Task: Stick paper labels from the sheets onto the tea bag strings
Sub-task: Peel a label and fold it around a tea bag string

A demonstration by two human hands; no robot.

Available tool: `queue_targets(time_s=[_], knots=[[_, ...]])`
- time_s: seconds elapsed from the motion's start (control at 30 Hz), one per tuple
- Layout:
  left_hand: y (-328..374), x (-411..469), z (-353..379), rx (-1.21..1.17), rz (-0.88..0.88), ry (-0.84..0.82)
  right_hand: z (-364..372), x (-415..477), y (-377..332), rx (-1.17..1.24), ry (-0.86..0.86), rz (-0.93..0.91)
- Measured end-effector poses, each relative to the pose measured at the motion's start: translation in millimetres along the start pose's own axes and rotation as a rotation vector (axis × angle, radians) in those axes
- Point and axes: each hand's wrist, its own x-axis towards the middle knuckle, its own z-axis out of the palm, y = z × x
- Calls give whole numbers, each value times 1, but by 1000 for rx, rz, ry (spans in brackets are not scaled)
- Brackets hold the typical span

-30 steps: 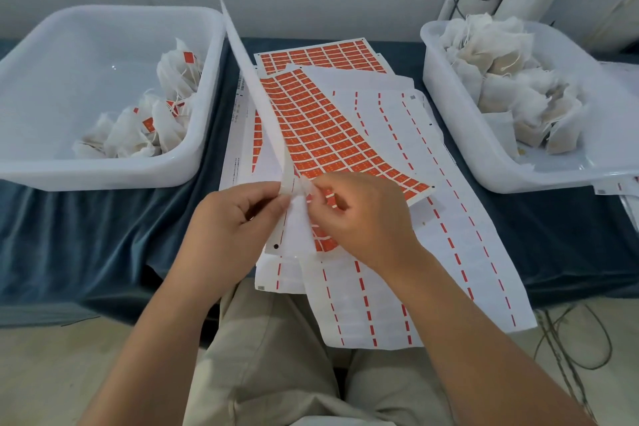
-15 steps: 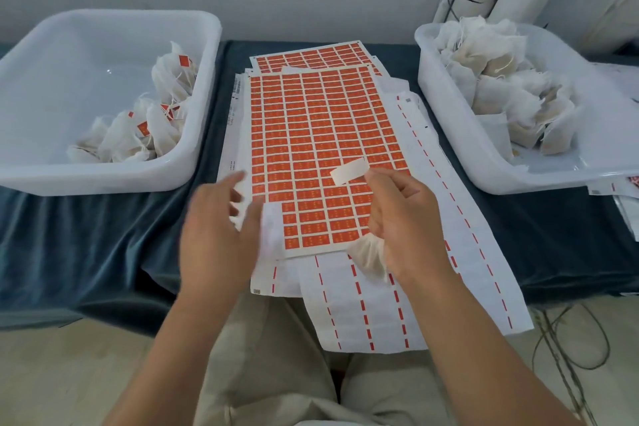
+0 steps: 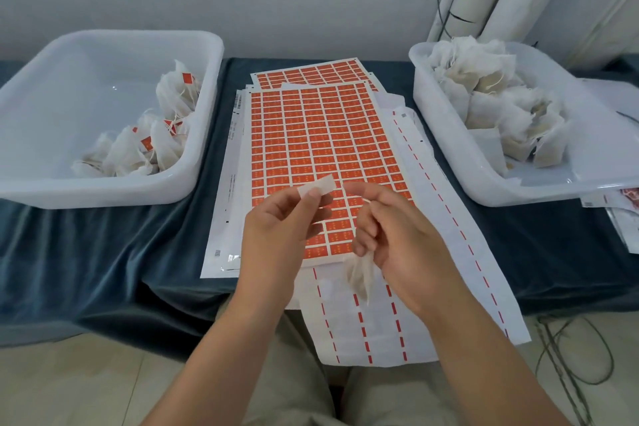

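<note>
Directions are read as on a clock face centred on the two hands, with 12 o'clock toward the wall.

1. The left hand (image 3: 276,235) is raised above the near edge of the table. Its thumb and forefinger pinch one paper label (image 3: 316,187) by its lower edge. The label shows its white side and points toward 1 o'clock.
2. The right hand (image 3: 397,235) is just beside the left hand, at 3 o'clock. Its lower fingers are curled round the top of a tea bag (image 3: 359,277), which hangs from the palm toward 6 o'clock. The forefinger reaches toward the label and stands near it without touching. The bag's string is too thin to make out.
3. The orange label sheet (image 3: 321,149) lies flat under both hands and runs toward 12 o'clock. A second orange sheet (image 3: 311,71) shows beyond its far edge.
4. Stripped backing sheets (image 3: 432,201), white with red dashes, lie beneath and fan out from 3 to 5 o'clock, overhanging the table edge.
5. The left bin (image 3: 103,190), at 10 o'clock, holds tea bags carrying orange labels (image 3: 145,145).
6. The right bin (image 3: 484,180), at 2 o'clock, holds a heap of bare tea bags (image 3: 491,97).
7. A dark blue cloth (image 3: 86,252) covers the table.
</note>
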Motion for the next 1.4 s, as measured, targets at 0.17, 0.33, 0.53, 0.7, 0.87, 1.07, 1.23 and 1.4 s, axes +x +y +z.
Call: queue_targets(time_s=[0.17, 0.33, 0.53, 0.7, 0.87, 1.07, 1.23, 1.4], knots=[[0, 3, -9, 377, 131, -186, -10, -13, -7, -587, -104, -185], [3, 8, -11, 408, 41, -353, -11, -16, -24, -761, -89, -295], [4, 13, -13, 308, 25, -429, -8, -15, -28, -609, -78, -327], [-4, 9, -6, -17, -112, -545, -8, -14, -24, -585, -36, -355], [-12, 2, 0, 195, -50, -483, -12, -9, -19, -657, 66, -352], [-8, 1, 0, 371, 109, -376, -11, -4, -16, -769, 83, -278], [-7, -3, -2, 493, 222, -372, -11, -3, -18, -864, 63, -255], [-6, -3, -6, 554, 287, -364, -10, -1, -17, -937, 47, -240]])
